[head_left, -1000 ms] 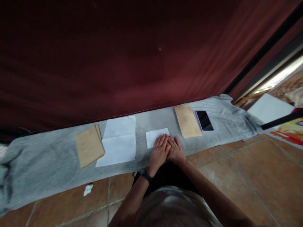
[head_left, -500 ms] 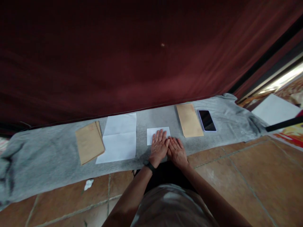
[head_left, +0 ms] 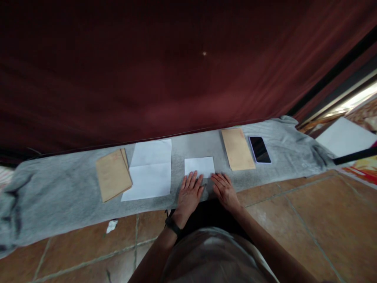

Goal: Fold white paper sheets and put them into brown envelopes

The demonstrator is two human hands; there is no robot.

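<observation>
A small white folded paper lies flat on the grey cloth in front of me. My left hand rests palm down with its fingers spread, the fingertips on the paper's near left edge. At the near right corner of the paper, my right hand lies flat, fingers stretched out and close together. Left of my hands is a larger white sheet with a crease across it. Several brown envelopes overlap its left edge. Another stack of brown envelopes sits to the right.
A phone with a light purple case lies beside the right envelopes. The grey cloth covers a long narrow surface. Behind it hangs a dark red curtain. A crumpled white scrap lies on the tiled floor.
My left hand has slid left and toward me, off the middle of the small paper. The hands have moved apart, and more of the paper shows.
</observation>
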